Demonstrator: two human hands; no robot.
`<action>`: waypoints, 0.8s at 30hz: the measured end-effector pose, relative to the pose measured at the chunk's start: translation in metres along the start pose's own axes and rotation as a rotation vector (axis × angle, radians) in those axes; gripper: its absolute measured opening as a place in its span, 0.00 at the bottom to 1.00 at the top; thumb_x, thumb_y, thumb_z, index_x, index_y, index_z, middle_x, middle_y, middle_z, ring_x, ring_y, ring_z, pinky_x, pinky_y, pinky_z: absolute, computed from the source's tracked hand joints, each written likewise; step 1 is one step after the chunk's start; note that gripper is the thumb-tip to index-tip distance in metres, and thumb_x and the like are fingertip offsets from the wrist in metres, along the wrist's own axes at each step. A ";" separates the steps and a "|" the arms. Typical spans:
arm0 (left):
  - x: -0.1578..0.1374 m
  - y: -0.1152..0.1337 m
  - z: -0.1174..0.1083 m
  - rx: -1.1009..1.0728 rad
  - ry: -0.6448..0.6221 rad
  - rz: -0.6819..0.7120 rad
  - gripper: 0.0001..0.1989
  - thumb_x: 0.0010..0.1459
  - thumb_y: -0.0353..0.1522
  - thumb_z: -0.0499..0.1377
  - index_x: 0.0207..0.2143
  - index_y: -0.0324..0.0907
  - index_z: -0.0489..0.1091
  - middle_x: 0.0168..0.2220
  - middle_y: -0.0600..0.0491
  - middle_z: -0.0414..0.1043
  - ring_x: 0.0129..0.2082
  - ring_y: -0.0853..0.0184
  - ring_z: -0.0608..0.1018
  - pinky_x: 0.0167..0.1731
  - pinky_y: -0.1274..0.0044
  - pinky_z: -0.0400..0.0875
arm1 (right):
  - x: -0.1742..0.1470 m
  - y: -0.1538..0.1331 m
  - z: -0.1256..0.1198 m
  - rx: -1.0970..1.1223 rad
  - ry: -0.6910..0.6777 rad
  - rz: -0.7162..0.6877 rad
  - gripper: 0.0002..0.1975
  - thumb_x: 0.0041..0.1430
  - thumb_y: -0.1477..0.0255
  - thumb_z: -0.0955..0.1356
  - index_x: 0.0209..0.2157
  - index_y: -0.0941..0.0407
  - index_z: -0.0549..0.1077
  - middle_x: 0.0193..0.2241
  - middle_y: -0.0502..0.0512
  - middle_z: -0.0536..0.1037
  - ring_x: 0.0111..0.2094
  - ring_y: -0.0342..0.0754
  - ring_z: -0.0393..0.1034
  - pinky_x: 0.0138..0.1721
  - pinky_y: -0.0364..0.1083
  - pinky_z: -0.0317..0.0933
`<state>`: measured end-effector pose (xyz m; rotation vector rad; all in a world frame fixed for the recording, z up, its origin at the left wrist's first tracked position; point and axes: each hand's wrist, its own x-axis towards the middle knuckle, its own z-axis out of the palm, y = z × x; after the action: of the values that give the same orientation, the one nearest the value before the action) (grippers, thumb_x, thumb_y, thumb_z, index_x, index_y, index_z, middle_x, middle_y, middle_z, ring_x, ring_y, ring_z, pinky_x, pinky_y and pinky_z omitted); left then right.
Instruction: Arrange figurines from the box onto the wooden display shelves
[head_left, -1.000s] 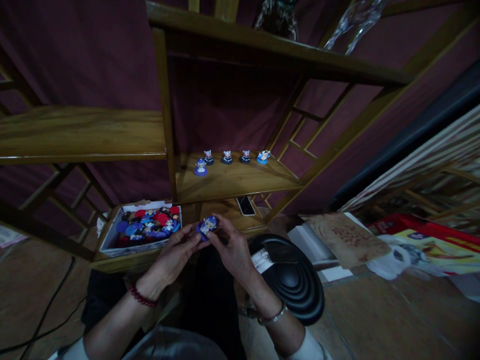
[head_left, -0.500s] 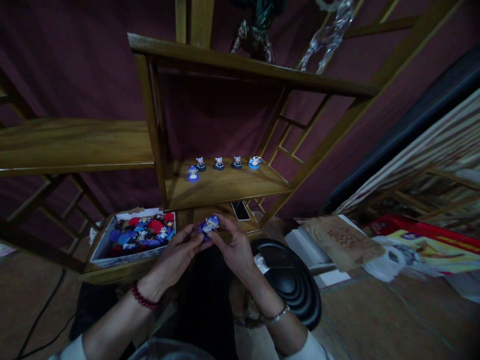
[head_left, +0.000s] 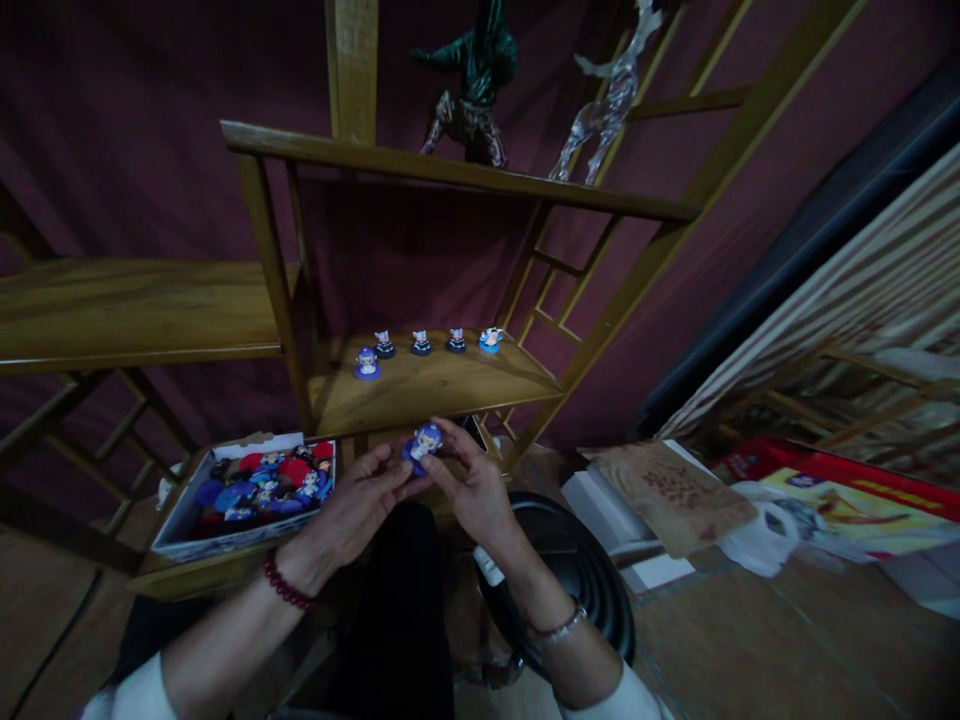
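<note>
Between my two hands is a small purple-haired figurine [head_left: 425, 443] on a round purple base, tilted in front of the shelf. My left hand [head_left: 365, 500] pinches it by the base. The fingers and thumb of my right hand [head_left: 472, 485] close on its other side. On the wooden shelf [head_left: 442, 395] beyond stand several similar figurines: a purple one [head_left: 367, 365] in front at the left, black-based ones [head_left: 420, 343] in a row behind, and a blue-based one [head_left: 490, 340] at the right end. A white box [head_left: 247, 545] of jumbled figurines lies left of my hands.
On the upper shelf [head_left: 450, 170] stand a dark green statue [head_left: 480, 80] and a clear deer-like figure [head_left: 604, 110]. A black ridged round stool [head_left: 600, 590] is by my right forearm. A brown paper bag [head_left: 667, 495] and a white plastic bag [head_left: 761, 540] lie to the right.
The view has shifted, so the shelf and box appear lower and further left. Both hands keep hold of the purple figurine, which is now slightly more upright and turned.
</note>
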<state>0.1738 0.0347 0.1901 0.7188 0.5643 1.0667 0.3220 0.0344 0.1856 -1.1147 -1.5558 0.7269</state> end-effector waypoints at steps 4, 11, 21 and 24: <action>0.008 0.005 0.009 -0.012 0.037 0.012 0.12 0.48 0.26 0.62 0.38 0.40 0.73 0.43 0.51 0.73 0.47 0.64 0.72 0.50 0.70 0.65 | 0.007 -0.002 -0.005 0.036 0.023 0.001 0.20 0.52 0.69 0.68 0.49 0.55 0.67 0.42 0.56 0.75 0.43 0.48 0.70 0.47 0.48 0.64; 0.020 0.012 0.019 -0.030 0.102 0.011 0.08 0.49 0.23 0.60 0.34 0.38 0.73 0.38 0.52 0.74 0.39 0.69 0.75 0.47 0.73 0.68 | 0.020 -0.001 -0.009 0.038 -0.009 -0.019 0.19 0.51 0.69 0.69 0.46 0.54 0.69 0.41 0.54 0.76 0.42 0.48 0.70 0.47 0.49 0.64; 0.028 0.016 0.021 -0.017 0.124 0.036 0.08 0.49 0.21 0.59 0.33 0.37 0.72 0.36 0.52 0.74 0.36 0.71 0.75 0.47 0.73 0.68 | 0.033 0.004 -0.010 0.067 -0.055 0.001 0.18 0.49 0.70 0.70 0.45 0.55 0.71 0.41 0.55 0.77 0.41 0.49 0.71 0.47 0.50 0.64; 0.029 0.016 0.020 0.009 0.116 0.031 0.07 0.49 0.22 0.59 0.32 0.36 0.72 0.35 0.51 0.74 0.36 0.70 0.75 0.47 0.73 0.67 | 0.035 0.008 -0.009 0.044 -0.062 -0.014 0.18 0.49 0.70 0.70 0.44 0.54 0.71 0.41 0.55 0.77 0.41 0.48 0.72 0.46 0.50 0.64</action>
<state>0.1900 0.0610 0.2136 0.6782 0.6591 1.1408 0.3318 0.0688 0.1946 -1.0564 -1.5904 0.7894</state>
